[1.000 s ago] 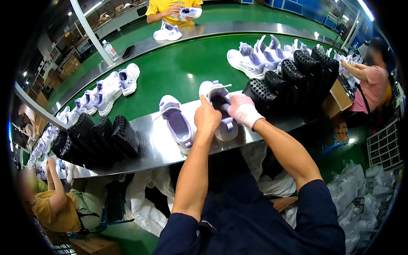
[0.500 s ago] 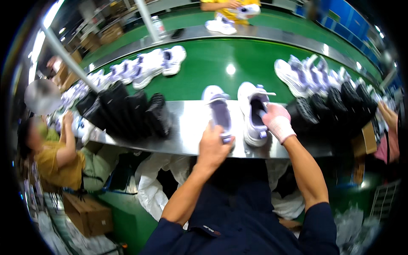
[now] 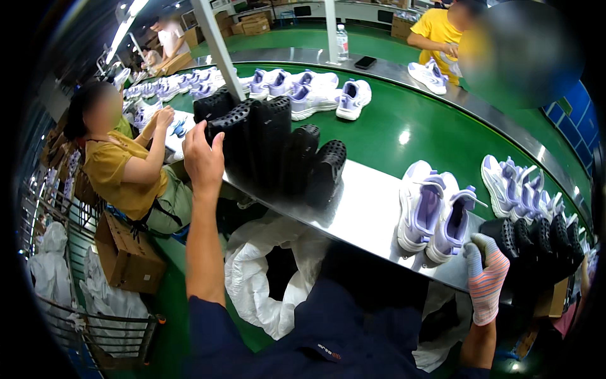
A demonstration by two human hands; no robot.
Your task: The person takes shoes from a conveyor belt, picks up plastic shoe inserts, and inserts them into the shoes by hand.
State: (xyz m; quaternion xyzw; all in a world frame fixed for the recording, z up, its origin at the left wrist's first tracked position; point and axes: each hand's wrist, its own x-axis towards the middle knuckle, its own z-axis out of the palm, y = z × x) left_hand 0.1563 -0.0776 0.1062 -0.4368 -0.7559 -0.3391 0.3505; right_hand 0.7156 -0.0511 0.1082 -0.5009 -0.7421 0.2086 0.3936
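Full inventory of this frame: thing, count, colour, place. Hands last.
black shoe moulds: a row, black, steel ledge under the left hand
white-lilac sneaker pair: two, steel ledge right of centre
second black mould row: black, far right by the gloved hand
sneakers on belt: several, white-lilac, green conveyor
more sneakers: several, right belt edge
water bottle: one, clear, far rail
phone: one, dark, far rail
cardboard box: one, brown, floor left
white bags: below ledge
left hand: bare, on black moulds
right hand: striped glove, at right moulds
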